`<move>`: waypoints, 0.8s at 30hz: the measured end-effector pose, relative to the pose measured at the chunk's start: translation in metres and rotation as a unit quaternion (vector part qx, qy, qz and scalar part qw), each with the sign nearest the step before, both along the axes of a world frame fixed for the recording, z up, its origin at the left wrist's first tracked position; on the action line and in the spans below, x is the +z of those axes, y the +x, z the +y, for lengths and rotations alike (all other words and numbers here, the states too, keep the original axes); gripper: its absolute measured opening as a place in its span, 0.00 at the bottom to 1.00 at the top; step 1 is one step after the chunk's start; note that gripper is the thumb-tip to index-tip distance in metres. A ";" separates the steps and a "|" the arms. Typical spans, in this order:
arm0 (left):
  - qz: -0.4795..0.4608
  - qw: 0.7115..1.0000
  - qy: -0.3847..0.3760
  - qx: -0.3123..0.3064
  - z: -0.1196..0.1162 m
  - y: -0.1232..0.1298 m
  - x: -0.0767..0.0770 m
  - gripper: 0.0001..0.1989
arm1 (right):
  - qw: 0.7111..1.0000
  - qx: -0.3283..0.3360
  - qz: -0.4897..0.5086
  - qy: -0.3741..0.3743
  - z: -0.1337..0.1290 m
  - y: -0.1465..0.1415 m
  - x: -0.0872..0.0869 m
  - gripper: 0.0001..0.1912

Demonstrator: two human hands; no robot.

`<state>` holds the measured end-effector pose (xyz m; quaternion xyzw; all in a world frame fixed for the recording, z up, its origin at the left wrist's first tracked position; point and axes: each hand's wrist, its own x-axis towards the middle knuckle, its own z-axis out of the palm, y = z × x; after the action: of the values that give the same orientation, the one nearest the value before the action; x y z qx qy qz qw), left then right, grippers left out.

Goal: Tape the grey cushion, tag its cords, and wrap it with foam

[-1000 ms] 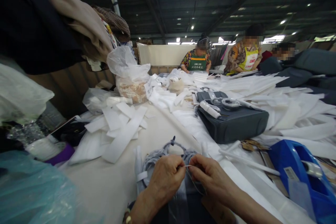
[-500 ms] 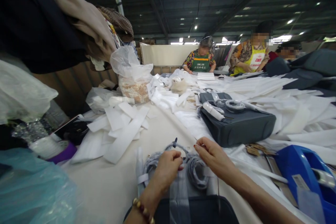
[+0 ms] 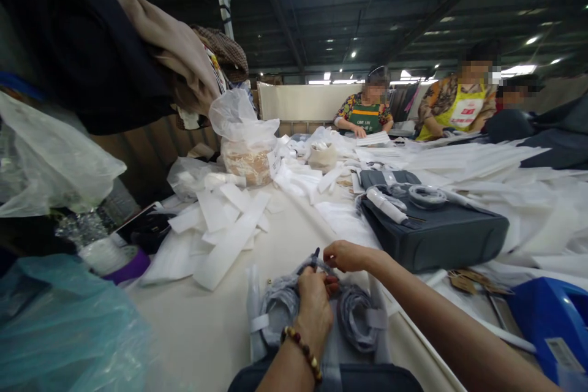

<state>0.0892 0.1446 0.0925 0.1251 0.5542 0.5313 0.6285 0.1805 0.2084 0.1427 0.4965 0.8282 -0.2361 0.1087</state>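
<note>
A dark bag (image 3: 367, 380) lies in front of me, with plastic-wrapped straps wound into a left coil (image 3: 281, 312) and a right coil (image 3: 357, 318). Between the coils, my left hand (image 3: 316, 297) is closed at the wrapped handle; whatever its fingers hold is hidden. My right hand (image 3: 345, 256) is pinched just beyond the handle, close to the left fingertips. What is in that pinch is too small to make out. A small dark tip (image 3: 316, 252) sticks up between the hands.
Another dark bag (image 3: 436, 226) with wrapped straps lies to the right, near a blue tape dispenser (image 3: 546, 324). White foam strips (image 3: 229, 233) are piled at left, beside a teal plastic bag (image 3: 68, 331). Co-workers (image 3: 367, 113) stand across the table.
My right hand has moved left and in beside the left hand. The left hand has reached slightly farther forward over the handle. The camera view has shifted a little.
</note>
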 end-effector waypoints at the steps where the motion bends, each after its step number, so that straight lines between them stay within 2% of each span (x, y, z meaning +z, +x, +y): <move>1: 0.001 1.000 0.003 0.005 0.000 0.000 -0.001 0.09 | 1.000 0.006 -0.001 -0.018 0.000 -0.001 -0.001 0.09; 4: 0.012 1.000 0.004 0.010 -0.001 0.002 -0.002 0.10 | 0.999 0.016 0.004 -0.046 -0.002 -0.001 0.000 0.09; 10: 0.079 0.997 0.002 -0.004 -0.001 0.005 -0.002 0.09 | 0.998 0.032 0.023 -0.047 -0.002 0.002 0.002 0.10; 15: 0.128 0.991 0.016 -0.038 -0.003 0.003 0.002 0.09 | 0.998 0.050 -0.010 -0.027 -0.003 0.002 0.013 0.10; 20: 0.162 0.983 0.031 -0.074 -0.008 -0.001 0.006 0.10 | 0.991 0.057 -0.095 0.070 -0.012 0.000 0.027 0.08; 24: 0.194 0.977 0.033 -0.077 -0.012 -0.003 0.011 0.12 | 0.975 0.067 -0.141 0.159 -0.020 -0.001 0.025 0.04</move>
<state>0.0860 0.1325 0.1034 0.2890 0.6366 0.4645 0.5435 0.1794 0.1884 0.1679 0.4790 0.8630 -0.0215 0.1593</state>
